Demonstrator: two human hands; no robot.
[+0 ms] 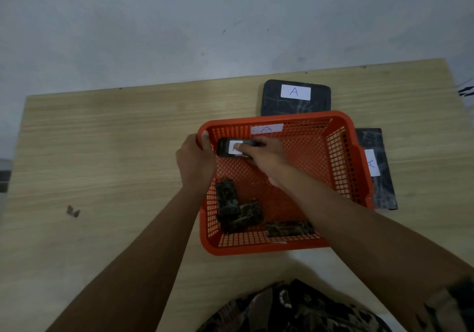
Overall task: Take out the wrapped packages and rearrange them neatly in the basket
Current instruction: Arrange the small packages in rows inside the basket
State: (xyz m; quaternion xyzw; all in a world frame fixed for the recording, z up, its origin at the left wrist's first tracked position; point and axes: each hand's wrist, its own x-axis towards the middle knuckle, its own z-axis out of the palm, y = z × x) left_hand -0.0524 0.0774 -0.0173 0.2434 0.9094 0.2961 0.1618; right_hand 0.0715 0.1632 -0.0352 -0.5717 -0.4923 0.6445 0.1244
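An orange mesh basket (341, 157) with a white "A" label on its far wall stands on the wooden table. My left hand (196, 161) grips its far-left rim corner. My right hand (266, 156) reaches inside and holds a small black wrapped package (225, 147) with a white label at the far-left corner. Three more dark wrapped packages lie in the near part: two overlapping at the near left (227, 197) (246, 217) and one along the near wall (288, 228).
Two larger black wrapped packages with "A" labels lie on the table outside the basket: one behind it (295, 98), one at its right side (379, 167). A small scrap (73, 211) lies on the left of the wooden table (102, 152). A grey wall rises behind.
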